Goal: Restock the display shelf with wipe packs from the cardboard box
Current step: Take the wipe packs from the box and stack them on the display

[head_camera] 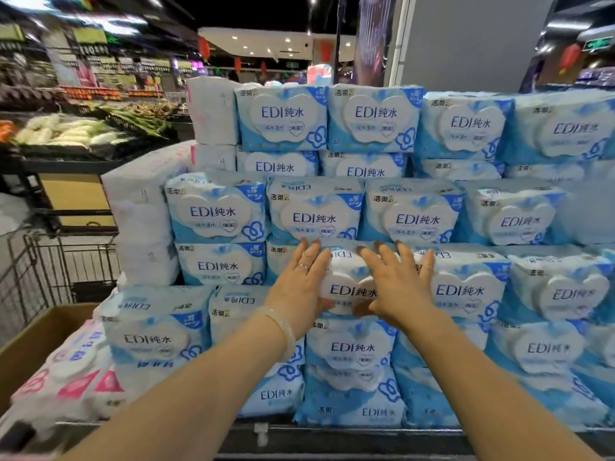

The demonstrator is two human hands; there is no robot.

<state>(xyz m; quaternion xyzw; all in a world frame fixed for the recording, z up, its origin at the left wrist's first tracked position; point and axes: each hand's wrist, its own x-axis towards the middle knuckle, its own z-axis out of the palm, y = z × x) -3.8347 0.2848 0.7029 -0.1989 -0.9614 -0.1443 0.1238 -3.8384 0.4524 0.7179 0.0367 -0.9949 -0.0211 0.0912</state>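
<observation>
Right now my fingers are spreading wide rather than curling: those of the left hand (304, 277) are lying flat along the left edge of a blue wipe pack (351, 287), and those of the right hand (397, 281) are fanning across its right side, with the fingertips (379, 245) reaching up to the top seam. Neither hand is clenching; both are pressing open-palmed against the pack from either side, which I am reading as squaring it into its slot, not carrying it. I am seeing the thumbs tucking under the lower edge, likely to keep the soft pack from sagging forward. The pack is sitting in the third tier down, label facing out, touching the neighbouring pack (466, 291) on the right and resting on the row below. Around it the display shelf (332, 430) is holding stepped tiers of identical packs, each row sitting further back than the one beneath, so every label is staying readable. A bracelet (283, 322) is riding on my left wrist. Further out at the lower left, the cardboard box (36, 337) is standing just beside the stack, close enough for short reaches, with pink-printed packs (66, 377) lying against it. I am judging the stocking well along, since the tiers look nearly full.
</observation>
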